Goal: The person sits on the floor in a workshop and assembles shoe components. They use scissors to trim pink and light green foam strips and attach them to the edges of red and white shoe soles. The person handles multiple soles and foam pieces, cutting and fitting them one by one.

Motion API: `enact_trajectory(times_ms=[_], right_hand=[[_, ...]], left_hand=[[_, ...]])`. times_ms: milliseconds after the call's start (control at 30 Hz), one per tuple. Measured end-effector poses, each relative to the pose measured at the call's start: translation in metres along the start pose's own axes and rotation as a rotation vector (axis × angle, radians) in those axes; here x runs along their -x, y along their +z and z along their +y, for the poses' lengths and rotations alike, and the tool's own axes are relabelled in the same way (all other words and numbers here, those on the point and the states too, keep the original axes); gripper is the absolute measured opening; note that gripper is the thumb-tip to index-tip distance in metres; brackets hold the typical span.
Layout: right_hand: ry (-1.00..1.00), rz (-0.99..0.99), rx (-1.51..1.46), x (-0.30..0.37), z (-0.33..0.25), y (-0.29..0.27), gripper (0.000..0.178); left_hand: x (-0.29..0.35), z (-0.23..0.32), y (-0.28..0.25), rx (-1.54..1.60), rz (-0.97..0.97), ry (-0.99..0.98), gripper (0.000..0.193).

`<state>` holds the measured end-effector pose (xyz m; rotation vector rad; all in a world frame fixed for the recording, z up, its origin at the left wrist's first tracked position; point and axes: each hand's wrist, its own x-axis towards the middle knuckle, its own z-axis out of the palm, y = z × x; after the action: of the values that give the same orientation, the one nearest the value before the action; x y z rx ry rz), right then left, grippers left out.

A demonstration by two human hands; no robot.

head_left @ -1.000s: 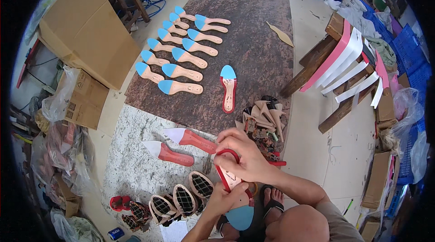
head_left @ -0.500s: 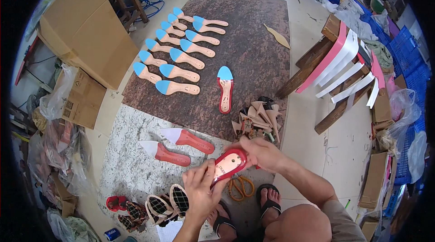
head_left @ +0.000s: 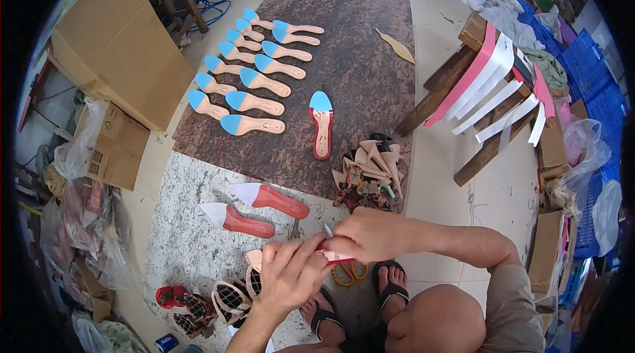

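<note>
Black flip-flops (head_left: 395, 291) — grey-brown clothing (head_left: 514, 305)

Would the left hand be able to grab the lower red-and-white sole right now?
Probably not at once: the left hand is holding a red-edged insole. Otherwise, the lower red-and-white sole lies close by, uncovered.

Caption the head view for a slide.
Left hand grips a red-edged insole, right hand close against it; blue-tipped insoles lie in rows beyond.

A shoemaking workshop, shown by rows of blue-tipped insoles (head_left: 256, 103) and stacked crates (head_left: 586, 65).
</note>
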<state>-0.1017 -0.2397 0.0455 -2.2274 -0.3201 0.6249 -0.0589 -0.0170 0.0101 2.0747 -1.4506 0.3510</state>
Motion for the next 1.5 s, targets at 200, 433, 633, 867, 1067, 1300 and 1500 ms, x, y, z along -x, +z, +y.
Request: enact_trajectory(times_ms=[200,433,633,867,1067,1300,1500], right_hand=[[-0.045,0.146,-0.173,0.003,0.008,0.009,0.04],[0.112,-0.029,-1.322,0.015,0.045,0.013,0.037],[-0.064,0.181,-0.814,0.021,0.047,0.011,0.032],[0.032,0.372,-0.748,0.009,0.031,0.027,0.032],[0.101,0.682,-0.203,-0.008,0.007,0.044,0.047],[-0.054,0.617,-0.723,-0.006,0.038,0.048,0.025],[-0.07,0.57,-0.269,-0.006,0.023,0.033,0.019]], left_hand=[[0.0,0.006,0.01,-0.021,0.013,-0.113,0.058],[0.003,0.002,0.013,-0.073,0.012,-0.208,0.064],[-0.004,-0.005,-0.003,-0.136,0.009,-0.313,0.045],[0.005,-0.006,-0.004,-0.118,0.086,-0.199,0.031],[0.004,-0.009,0.004,-0.159,0.114,-0.184,0.034],[0.023,-0.002,0.021,0.229,0.043,-0.702,0.029],[0.029,-0.003,0.023,0.344,0.071,-0.87,0.029]])
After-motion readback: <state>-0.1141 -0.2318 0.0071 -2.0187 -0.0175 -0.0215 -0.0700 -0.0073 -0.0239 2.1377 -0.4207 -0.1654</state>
